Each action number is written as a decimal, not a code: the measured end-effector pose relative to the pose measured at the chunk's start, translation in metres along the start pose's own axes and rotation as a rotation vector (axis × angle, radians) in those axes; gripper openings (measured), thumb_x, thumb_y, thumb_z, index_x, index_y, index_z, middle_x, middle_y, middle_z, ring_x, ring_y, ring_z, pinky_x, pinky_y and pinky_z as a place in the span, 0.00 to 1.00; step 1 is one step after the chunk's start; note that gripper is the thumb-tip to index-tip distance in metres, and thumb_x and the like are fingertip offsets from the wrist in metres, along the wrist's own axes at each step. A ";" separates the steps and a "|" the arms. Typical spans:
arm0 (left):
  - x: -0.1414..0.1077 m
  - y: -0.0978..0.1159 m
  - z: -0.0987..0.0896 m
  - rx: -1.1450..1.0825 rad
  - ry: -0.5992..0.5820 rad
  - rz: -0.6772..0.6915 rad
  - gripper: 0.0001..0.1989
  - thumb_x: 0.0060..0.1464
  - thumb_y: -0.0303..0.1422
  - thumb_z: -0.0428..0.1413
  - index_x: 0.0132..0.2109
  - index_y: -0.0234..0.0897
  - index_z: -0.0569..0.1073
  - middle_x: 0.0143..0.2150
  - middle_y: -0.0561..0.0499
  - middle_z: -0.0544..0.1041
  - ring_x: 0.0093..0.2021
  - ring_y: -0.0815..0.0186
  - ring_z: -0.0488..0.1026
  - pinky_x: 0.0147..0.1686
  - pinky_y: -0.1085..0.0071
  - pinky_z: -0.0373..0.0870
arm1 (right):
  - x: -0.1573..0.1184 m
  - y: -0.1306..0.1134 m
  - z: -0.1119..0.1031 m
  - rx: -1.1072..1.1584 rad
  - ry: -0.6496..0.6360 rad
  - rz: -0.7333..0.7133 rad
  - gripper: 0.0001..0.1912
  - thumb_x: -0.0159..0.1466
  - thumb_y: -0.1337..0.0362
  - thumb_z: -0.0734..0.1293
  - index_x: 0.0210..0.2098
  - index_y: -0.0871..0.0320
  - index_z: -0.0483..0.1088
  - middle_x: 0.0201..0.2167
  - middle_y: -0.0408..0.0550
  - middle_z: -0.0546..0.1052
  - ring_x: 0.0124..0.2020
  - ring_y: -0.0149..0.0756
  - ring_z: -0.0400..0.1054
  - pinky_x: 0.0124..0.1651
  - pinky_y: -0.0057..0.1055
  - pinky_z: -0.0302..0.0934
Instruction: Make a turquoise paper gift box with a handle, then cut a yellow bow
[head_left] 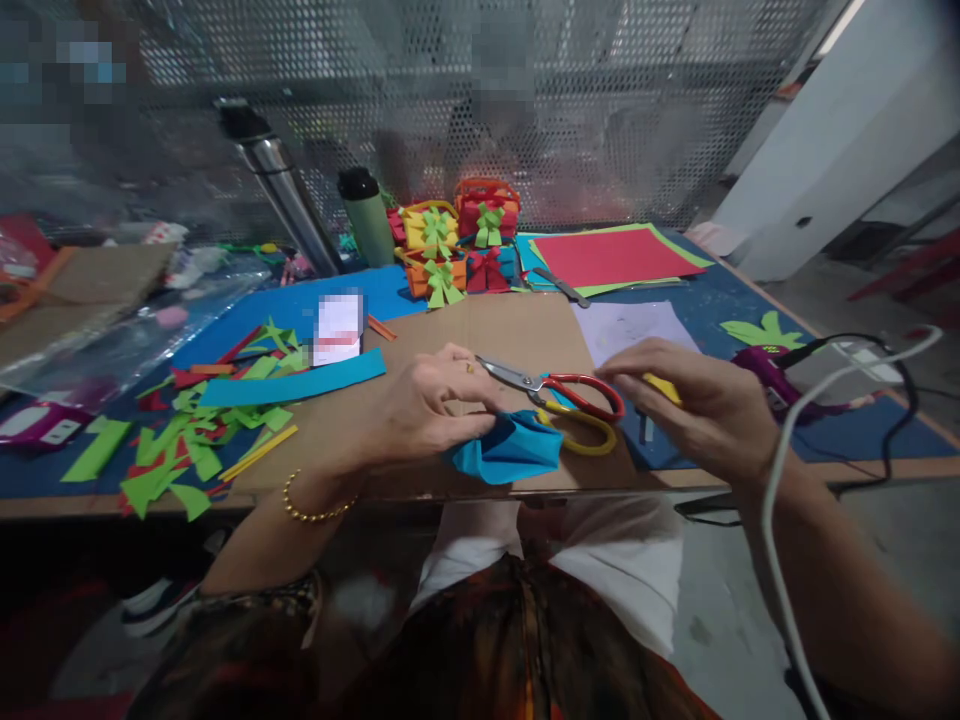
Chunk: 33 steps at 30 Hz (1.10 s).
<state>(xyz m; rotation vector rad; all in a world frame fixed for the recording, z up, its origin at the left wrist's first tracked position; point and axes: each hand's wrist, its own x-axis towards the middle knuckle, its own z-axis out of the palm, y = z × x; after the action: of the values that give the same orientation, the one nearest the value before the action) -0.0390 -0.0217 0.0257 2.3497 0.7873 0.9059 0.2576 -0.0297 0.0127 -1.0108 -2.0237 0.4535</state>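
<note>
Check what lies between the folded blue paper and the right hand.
Head view: scissors, their red and yellow handle loops between folded blue paper and right hand.

We record blue folded paper (525, 448) held in our left hand (442, 395); scissors (532, 384) lie open-handled between the fingers of both hands. Our right hand (694, 400) holds a yellow object (664, 388). Paper scraps (180, 440) lie left of the left fingers; bow-trimmed miniature bags (437, 275) stand beyond those fingers
</note>
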 end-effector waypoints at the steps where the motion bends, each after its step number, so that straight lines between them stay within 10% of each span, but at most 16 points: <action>1: 0.000 0.001 0.000 0.002 -0.002 0.011 0.05 0.57 0.28 0.61 0.34 0.41 0.83 0.34 0.49 0.86 0.38 0.61 0.80 0.52 0.60 0.72 | 0.010 -0.008 0.008 0.096 -0.063 0.028 0.12 0.70 0.55 0.66 0.37 0.53 0.80 0.35 0.49 0.82 0.37 0.40 0.76 0.41 0.37 0.68; 10: 0.000 0.003 -0.001 0.067 -0.015 0.083 0.06 0.59 0.26 0.60 0.36 0.38 0.83 0.33 0.51 0.86 0.38 0.64 0.79 0.53 0.64 0.69 | 0.043 -0.024 0.035 0.524 -0.415 0.193 0.19 0.62 0.48 0.76 0.31 0.60 0.79 0.27 0.44 0.77 0.27 0.29 0.64 0.32 0.30 0.59; 33: 0.001 0.006 0.001 0.094 0.000 0.079 0.08 0.57 0.24 0.58 0.35 0.39 0.82 0.32 0.53 0.85 0.36 0.66 0.79 0.53 0.64 0.70 | 0.043 -0.036 0.027 0.438 -0.507 0.085 0.15 0.65 0.53 0.74 0.34 0.60 0.80 0.29 0.44 0.78 0.30 0.30 0.66 0.34 0.29 0.58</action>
<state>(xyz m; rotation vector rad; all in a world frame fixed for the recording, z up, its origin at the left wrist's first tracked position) -0.0361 -0.0258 0.0293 2.4784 0.7565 0.9196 0.2032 -0.0174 0.0400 -0.7570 -2.1703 1.2406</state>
